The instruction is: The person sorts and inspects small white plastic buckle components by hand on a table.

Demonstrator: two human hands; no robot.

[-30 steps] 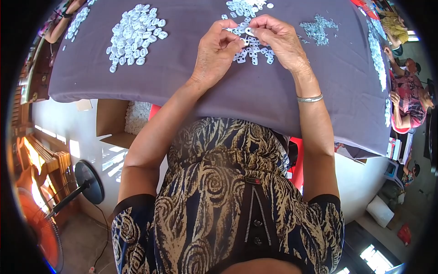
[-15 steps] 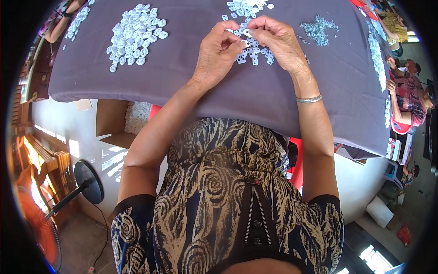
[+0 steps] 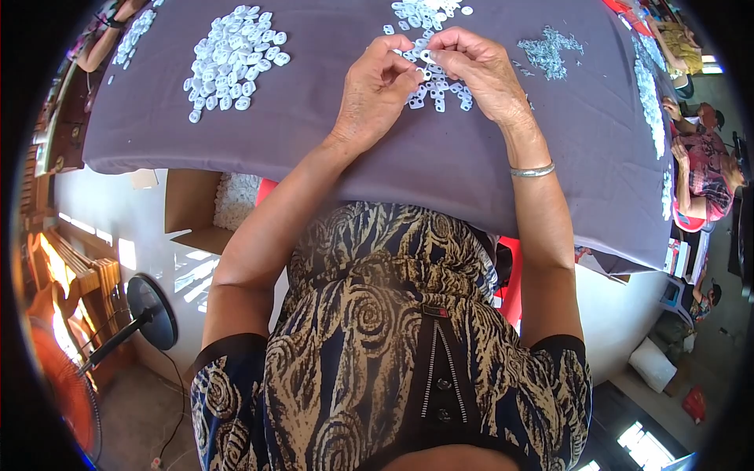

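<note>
Above the cloth-covered table, my left hand (image 3: pixel 378 90) pinches a small white plastic piece with a hole (image 3: pixel 426 74) between thumb and forefinger. Close beside it, my right hand (image 3: pixel 477 72) is closed on another small white piece (image 3: pixel 426 56). The two pieces are near each other, and I cannot tell whether they touch. Beneath my fingers lies a spread of small white pieces with holes (image 3: pixel 440 96), partly hidden by the hands. Farther off is a heap of pale pieces (image 3: pixel 420 12). To the right sits a scatter of tiny metal parts (image 3: pixel 550 52).
A large pile of white oval pieces (image 3: pixel 235 60) lies left on the grey tablecloth (image 3: pixel 314 177). Under the table edge stands an open cardboard box (image 3: pixel 191 206) with white bits inside. An orange fan (image 3: pixel 67 392) is at lower left. Other people (image 3: pixel 699 169) sit along the right edge.
My hands hold almost the same pose over the table. At the right edge, another person's hand and arm have shifted slightly.
</note>
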